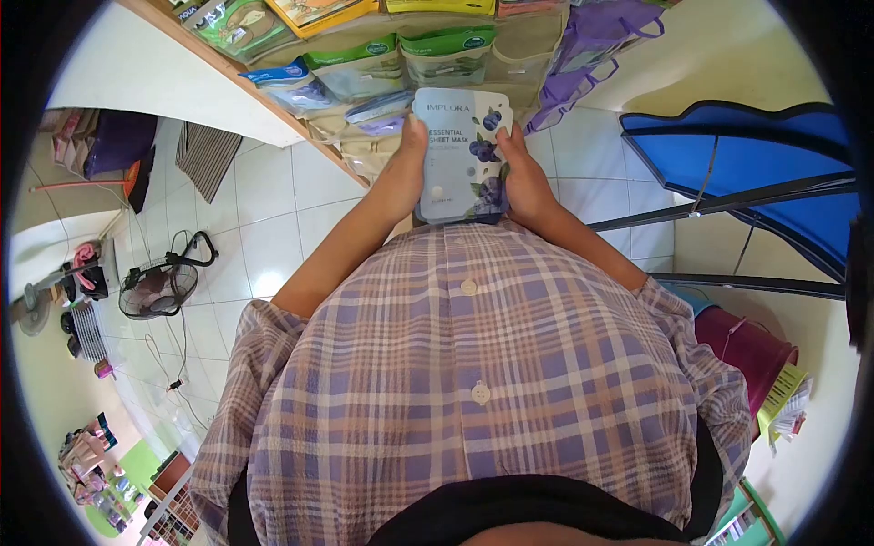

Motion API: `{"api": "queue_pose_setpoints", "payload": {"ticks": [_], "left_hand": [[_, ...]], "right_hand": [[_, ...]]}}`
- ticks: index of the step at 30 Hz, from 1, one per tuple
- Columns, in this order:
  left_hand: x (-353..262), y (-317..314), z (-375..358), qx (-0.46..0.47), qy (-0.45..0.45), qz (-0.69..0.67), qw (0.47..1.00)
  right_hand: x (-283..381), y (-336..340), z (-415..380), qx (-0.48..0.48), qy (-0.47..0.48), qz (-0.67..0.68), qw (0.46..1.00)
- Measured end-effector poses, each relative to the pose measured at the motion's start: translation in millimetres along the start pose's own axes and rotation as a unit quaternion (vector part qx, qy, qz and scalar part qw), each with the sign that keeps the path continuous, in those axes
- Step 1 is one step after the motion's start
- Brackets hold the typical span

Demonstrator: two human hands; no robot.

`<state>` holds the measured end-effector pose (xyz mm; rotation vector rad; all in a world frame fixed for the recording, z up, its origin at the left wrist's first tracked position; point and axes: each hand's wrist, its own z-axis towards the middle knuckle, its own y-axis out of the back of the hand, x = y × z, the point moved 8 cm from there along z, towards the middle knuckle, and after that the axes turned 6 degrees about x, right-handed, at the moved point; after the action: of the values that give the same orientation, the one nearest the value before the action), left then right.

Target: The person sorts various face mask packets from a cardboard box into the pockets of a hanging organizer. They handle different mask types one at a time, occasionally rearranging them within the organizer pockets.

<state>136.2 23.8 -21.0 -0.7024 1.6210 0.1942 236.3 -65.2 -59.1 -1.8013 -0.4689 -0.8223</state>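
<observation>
Sheet-mask packet [449,168] gripped in 2 hands [405,173], near hanging pocket organizer [521,65].

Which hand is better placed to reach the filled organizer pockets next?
Probably the left hand: it grips the left edge of the packet, and several filled pockets lie nearer that side. The right hand, on the opposite edge, could support it alone.

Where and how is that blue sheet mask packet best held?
The packet looks flat and taller than wide, so probably pinch its two long side edges, coming from left and right, as the left grip and right grip do.
</observation>
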Motion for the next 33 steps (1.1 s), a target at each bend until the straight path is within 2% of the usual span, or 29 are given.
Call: {"api": "queue_pose_setpoints", "payload": {"ticks": [2, 3, 5, 6, 8, 9, 11, 12, 14, 15, 16, 18, 21, 24, 25, 27, 28, 30, 31, 32, 33], "left_hand": [[-5, -14, -8, 0.044, 0.053, -0.009, 0.998], [-5, -17, -9, 0.044, 0.053, -0.01, 0.998], [-24, -5, -12, -0.061, -0.055, 0.079, 0.994], [-20, -1, -11, -0.063, -0.056, 0.079, 0.993], [-14, 12, -7, -0.092, -0.091, 0.195, 0.972], [-13, 14, -6, -0.093, -0.092, 0.195, 0.972], [-12, 17, -5, -0.107, -0.096, 0.203, 0.968], [-11, 18, -4, -0.108, -0.096, 0.202, 0.969], [-6, 18, 1, -0.075, -0.091, 0.132, 0.984], [-8, 18, 3, -0.076, -0.093, 0.132, 0.984], [-12, 17, 5, -0.061, -0.118, 0.09, 0.987], [-13, 18, 7, -0.047, -0.143, 0.048, 0.987], [-2, 25, 10, -0.036, -0.149, 0.044, 0.987], [7, 26, 12, -0.032, -0.137, -0.032, 0.99], [8, 24, 12, -0.05, -0.107, -0.048, 0.992], [11, 19, 10, -0.07, -0.076, -0.064, 0.993], [10, 20, 10, -0.097, -0.078, -0.034, 0.992], [9, 25, 11, -0.126, -0.081, -0.004, 0.989], [16, 31, 16, -0.139, -0.041, 0.005, 0.989], [24, 35, 19, -0.152, -0.001, 0.015, 0.988], [24, 35, 19, -0.153, -0.001, 0.013, 0.988]], "right_hand": [[11, 2, 2, -0.026, 0.046, -0.179, 0.983], [13, -2, -1, -0.026, 0.045, -0.179, 0.983], [20, -12, -7, -0.036, 0.046, -0.253, 0.966], [18, -10, -7, -0.034, 0.045, -0.253, 0.966], [7, -5, -6, -0.004, 0.025, -0.162, 0.986], [7, -1, -3, -0.002, 0.025, -0.163, 0.986], [-1, 2, 3, 0.038, -0.023, 0.009, 0.999], [2, 7, 7, 0.038, -0.024, 0.008, 0.999], [-7, 8, 12, 0.06, -0.13, 0.102, 0.984], [-7, 13, 16, 0.002, -0.123, 0.076, 0.99], [-6, 6, 17, 0.002, -0.123, 0.076, 0.989], [7, -21, 20, 0.112, -0.053, 0.149, 0.981], [0, -17, 23, 0.142, -0.078, 0.203, 0.966], [-6, -8, 28, 0.168, -0.091, 0.17, 0.967], [-6, -9, 29, 0.168, -0.092, 0.17, 0.967], [-7, -2, 28, 0.091, -0.09, 0.115, 0.985], [-3, -10, 25, 0.092, -0.09, 0.115, 0.985], [8, -13, 15, 0.018, -0.084, 0.005, 0.996], [10, -20, 11, 0.018, -0.086, 0.005, 0.996], [10, -20, 6, -0.021, -0.099, -0.054, 0.993], [10, -16, 1, -0.06, -0.112, -0.112, 0.986]]}}
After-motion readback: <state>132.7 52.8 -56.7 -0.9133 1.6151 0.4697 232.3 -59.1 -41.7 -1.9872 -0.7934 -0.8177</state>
